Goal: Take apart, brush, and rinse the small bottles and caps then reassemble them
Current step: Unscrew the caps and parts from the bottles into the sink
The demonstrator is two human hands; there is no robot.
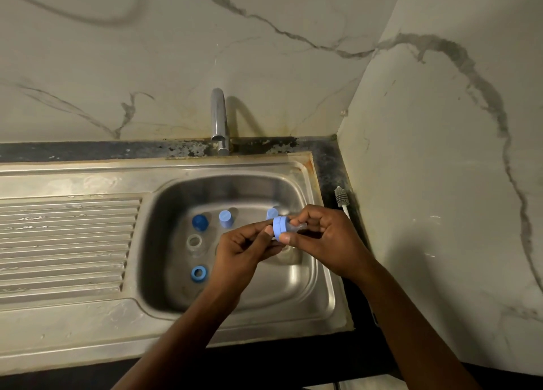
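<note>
Hands are both working over the sink (293, 301). We've got one small bottle (299, 228) held sideways between them, right above the basin. Our right hand (323, 239) is curled round the clear body with the thumb pressed up near the neck. Our left hand (244, 250) is pinching the rim of the light blue cap (279, 224) with its fingertips. One hand steadies and the other twists. Holding it over the basin makes sense too, since a cap that slips lands in the sink and not on the floor.

We can't say for sure if the cap is going on or off. Our guess is off, because the brush (340, 197) lies out of the way on the dark tabletop (332, 166) by the wall. We also can't see any water coming from the tap (219, 119).

Down in the basin the rest is spread out, well apart:
- a dark blue cap (200, 222)
- a capped bottle (226, 218) standing upright
- a second capped bottle (272, 213) just behind our fingers
- an open clear bottle (194, 242)
- a blue ring cap (199, 273) with its open side up

So some are apart and some are capped, which looks like early days to us. Next comes a firm twist without squeezing that thin clear body too hard.
</note>
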